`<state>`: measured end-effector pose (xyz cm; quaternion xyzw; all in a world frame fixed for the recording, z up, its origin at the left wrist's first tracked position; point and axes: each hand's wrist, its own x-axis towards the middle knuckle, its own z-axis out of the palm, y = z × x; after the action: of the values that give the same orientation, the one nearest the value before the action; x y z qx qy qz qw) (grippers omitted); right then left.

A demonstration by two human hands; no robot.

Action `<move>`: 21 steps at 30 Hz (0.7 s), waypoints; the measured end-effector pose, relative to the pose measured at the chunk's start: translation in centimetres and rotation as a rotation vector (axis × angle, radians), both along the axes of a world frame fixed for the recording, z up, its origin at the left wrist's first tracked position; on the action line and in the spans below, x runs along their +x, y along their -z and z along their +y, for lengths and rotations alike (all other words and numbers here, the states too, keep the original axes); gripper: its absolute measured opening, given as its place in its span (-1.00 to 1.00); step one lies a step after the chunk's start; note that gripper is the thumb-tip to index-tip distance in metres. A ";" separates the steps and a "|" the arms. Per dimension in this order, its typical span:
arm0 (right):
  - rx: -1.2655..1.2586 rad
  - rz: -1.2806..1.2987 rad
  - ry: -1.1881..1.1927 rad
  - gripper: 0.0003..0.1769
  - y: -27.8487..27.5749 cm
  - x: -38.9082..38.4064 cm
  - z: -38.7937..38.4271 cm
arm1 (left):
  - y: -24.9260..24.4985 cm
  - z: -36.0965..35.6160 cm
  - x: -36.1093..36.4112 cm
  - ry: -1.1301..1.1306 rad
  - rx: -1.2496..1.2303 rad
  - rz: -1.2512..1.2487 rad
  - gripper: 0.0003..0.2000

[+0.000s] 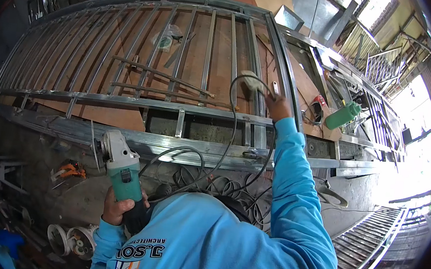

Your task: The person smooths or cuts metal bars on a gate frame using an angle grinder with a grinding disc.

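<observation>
My left hand point(117, 209) is closed round the dark handle end of the angle grinder point(120, 169), which I hold upright, its pale head and disc guard up against the near edge of the bench. It stands left of the middle of that edge, off the bench and in the air. Its black cable point(231, 120) loops past my chest and climbs over the near rail of the gate frame point(124, 101). There my right hand point(279, 108), arm stretched out, grips the cable just below a pale lump point(252, 80) on it, above the right end of the frame.

The frame lies flat on the plywood point(197, 59) and covers most of the bench with its long thin bars. Two loose bars point(159, 72) lie across them near the middle, and a clear plastic bag point(163, 38) sits towards the far edge. Off the right end of the frame lies a green cylinder point(342, 116). On the floor below the near left corner is an orange tool point(71, 171). A second gate point(372, 240) lies on the ground to my right.
</observation>
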<state>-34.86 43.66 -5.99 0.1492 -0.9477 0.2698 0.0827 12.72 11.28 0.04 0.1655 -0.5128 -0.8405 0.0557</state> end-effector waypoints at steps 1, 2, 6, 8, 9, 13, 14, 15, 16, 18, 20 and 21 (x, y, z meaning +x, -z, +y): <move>0.088 -0.093 0.002 -0.58 1.4 -0.1 0.6 | 0.1 -0.1 -0.1 0.005 -0.007 0.014 -0.28; 0.175 -0.186 0.003 -0.55 2.9 0.2 1.2 | 0.2 -0.3 -0.2 0.008 -0.014 0.026 -0.28; 0.252 -0.373 -0.143 -0.41 1.0 2.5 2.0 | 0.6 -0.4 -0.4 -0.012 -0.008 0.036 -0.28; 0.181 -0.245 -0.070 -0.39 0.1 2.8 2.5 | 0.6 -0.3 -0.6 -0.013 -0.007 0.022 -0.28; 0.146 -0.179 -0.032 -0.38 -0.2 2.5 2.8 | 0.7 -0.3 -0.8 -0.013 -0.006 0.017 -0.28; -0.002 0.138 0.006 -0.43 -2.2 1.1 3.0 | 0.3 0.1 -1.4 -0.014 0.006 0.032 -0.27; 0.080 0.282 -0.092 -0.42 -2.8 0.3 2.7 | 0.4 0.1 -1.5 -0.014 0.011 0.033 -0.27; 0.161 0.422 -0.189 -0.42 -3.4 -0.6 2.4 | 0.4 -0.1 -1.6 -0.012 0.016 0.031 -0.27; 0.242 0.562 -0.286 -0.41 -4.6 -1.0 1.6 | 0.2 -0.3 -1.7 -0.020 0.025 0.034 -0.26; 0.096 -0.005 -0.132 -0.41 -8.0 -0.6 -1.7 | 0.0 -0.7 -2.2 -0.029 0.044 0.044 -0.25; 0.119 -0.339 -0.048 -0.44 -8.7 -0.9 -4.9 | 0.2 -1.7 -2.7 -0.013 0.064 0.040 -0.25; 0.221 -0.393 -0.050 -0.46 -8.2 -1.6 -6.1 | 0.3 -2.4 -2.8 -0.006 0.077 0.038 -0.25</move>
<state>-36.41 37.51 2.22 0.1255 -0.9654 0.1901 -0.1269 9.87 8.91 -0.28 0.1530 -0.4783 -0.8626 0.0616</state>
